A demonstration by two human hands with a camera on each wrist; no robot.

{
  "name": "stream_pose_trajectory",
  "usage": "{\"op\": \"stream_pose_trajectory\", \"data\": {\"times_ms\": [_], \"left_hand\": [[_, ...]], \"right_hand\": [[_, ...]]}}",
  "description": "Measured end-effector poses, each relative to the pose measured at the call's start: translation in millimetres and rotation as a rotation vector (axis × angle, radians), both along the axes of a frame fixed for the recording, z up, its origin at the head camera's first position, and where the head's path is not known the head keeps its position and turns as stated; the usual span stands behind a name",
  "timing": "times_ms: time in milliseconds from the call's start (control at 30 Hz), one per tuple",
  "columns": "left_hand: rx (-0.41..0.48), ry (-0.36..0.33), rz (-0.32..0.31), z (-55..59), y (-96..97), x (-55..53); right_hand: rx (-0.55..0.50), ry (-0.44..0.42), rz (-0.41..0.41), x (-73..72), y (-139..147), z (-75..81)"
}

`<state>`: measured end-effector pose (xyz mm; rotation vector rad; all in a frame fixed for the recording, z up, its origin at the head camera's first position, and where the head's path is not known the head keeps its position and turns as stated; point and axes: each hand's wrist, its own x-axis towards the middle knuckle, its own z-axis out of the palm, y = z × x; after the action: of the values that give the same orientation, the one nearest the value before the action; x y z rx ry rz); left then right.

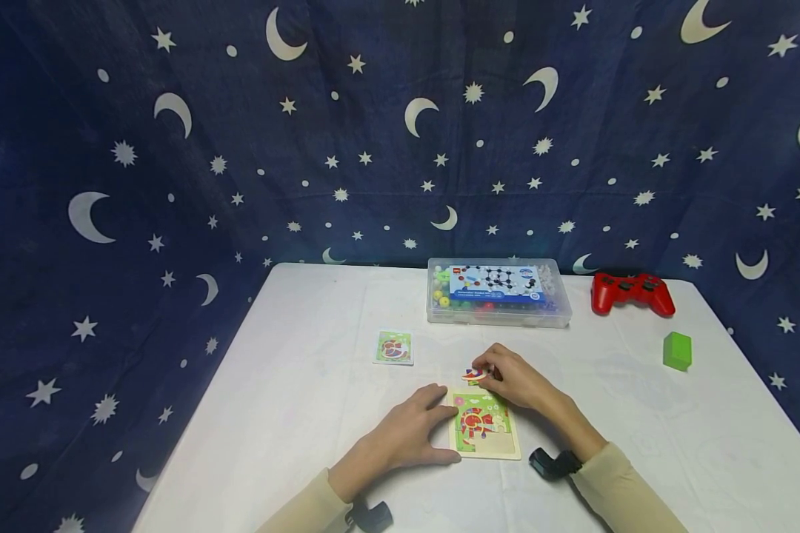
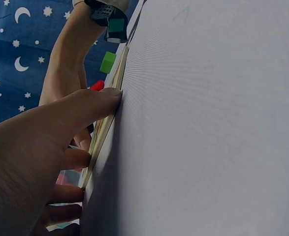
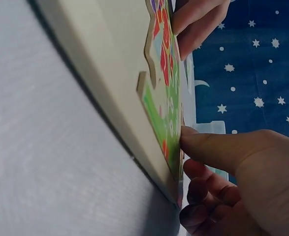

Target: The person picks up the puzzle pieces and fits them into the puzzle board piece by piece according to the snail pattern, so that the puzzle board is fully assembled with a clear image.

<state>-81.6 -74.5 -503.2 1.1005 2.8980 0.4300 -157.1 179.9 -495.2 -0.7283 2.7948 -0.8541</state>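
A wooden jigsaw board (image 1: 495, 444) lies flat on the table, partly filled with green pieces bearing a red spiral picture; bare wood shows at its lower right. My left hand (image 1: 410, 429) holds the board along its left side, thumb at the lower corner and fingers higher up. The left thumb (image 2: 102, 101) lies against the board's edge (image 2: 102, 132). Just beyond the board's far edge, my right hand (image 1: 512, 375) pinches at a colourful puzzle piece (image 1: 472, 375), its fingertips partly hiding it. In the right wrist view, the placed pieces (image 3: 164, 113) stand slightly above the bare wood.
A square picture card or puzzle (image 1: 394, 347) lies left of the loose piece. At the back stands a clear plastic box (image 1: 496, 317) of coloured parts. A red game controller (image 1: 632, 293) and a green block (image 1: 677, 351) are on the right.
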Motion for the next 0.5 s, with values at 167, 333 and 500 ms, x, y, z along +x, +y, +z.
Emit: {"op": "stream_pose_trajectory", "data": {"times_ms": [167, 333, 500], "left_hand": [[-0.003, -0.007, 0.002, 0.2, -0.2, 0.1], [-0.007, -0.005, 0.003, 0.4, -0.2, 0.1], [-0.005, -0.002, 0.000, -0.4, -0.2, -0.1]], "right_hand": [[0.017, 0.006, 0.010, -2.4, -0.9, 0.8], [0.022, 0.039, 0.040, -4.7, -1.2, 0.2], [0.040, 0.038, 0.037, -4.5, -1.3, 0.5]]}}
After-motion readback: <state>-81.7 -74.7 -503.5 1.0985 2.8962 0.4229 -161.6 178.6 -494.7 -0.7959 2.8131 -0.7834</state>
